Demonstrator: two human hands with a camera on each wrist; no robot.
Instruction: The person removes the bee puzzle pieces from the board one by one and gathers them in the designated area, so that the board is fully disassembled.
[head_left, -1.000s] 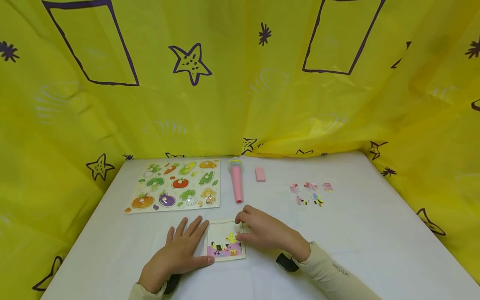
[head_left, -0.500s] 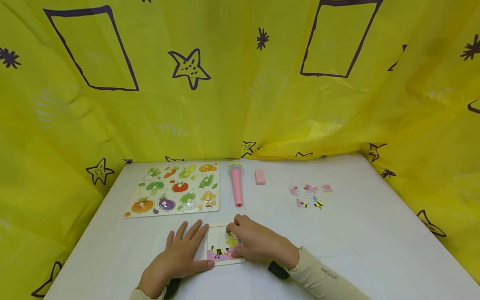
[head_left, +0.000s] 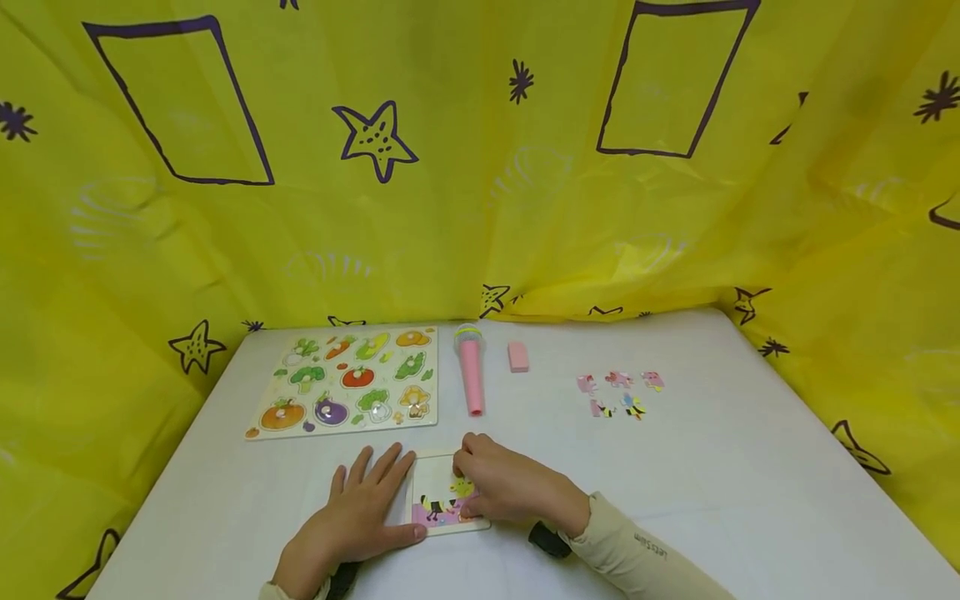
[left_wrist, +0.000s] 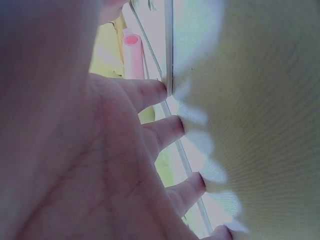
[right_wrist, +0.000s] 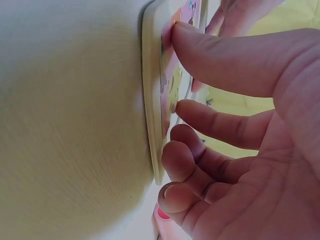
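A small framed jigsaw puzzle (head_left: 431, 479), partly filled with pink pieces showing a bee, lies on the table. My left hand (head_left: 360, 508) rests flat beside its left side, fingers spread, with the thumb at the lower left corner. On the puzzle's right side, my right hand (head_left: 506, 483) grips a yellow-and-pink puzzle piece (right_wrist: 175, 85) between thumb and index finger, down in the frame. The other fingers curl in the right wrist view. This hand hides part of the puzzle. Several loose puzzle pieces (head_left: 618, 380) lie in two rows to the right.
A vegetable puzzle board (head_left: 390, 362) lies at the back left. A pink toy microphone (head_left: 471, 375) and a pink block (head_left: 518, 357) are beyond the small puzzle. A yellow patterned curtain (head_left: 450, 233) surrounds the white table (head_left: 712, 450).
My right hand has moved slightly left and toward the near side over the puzzle, its thumb now on the lower right pieces. My left hand has stayed in place.
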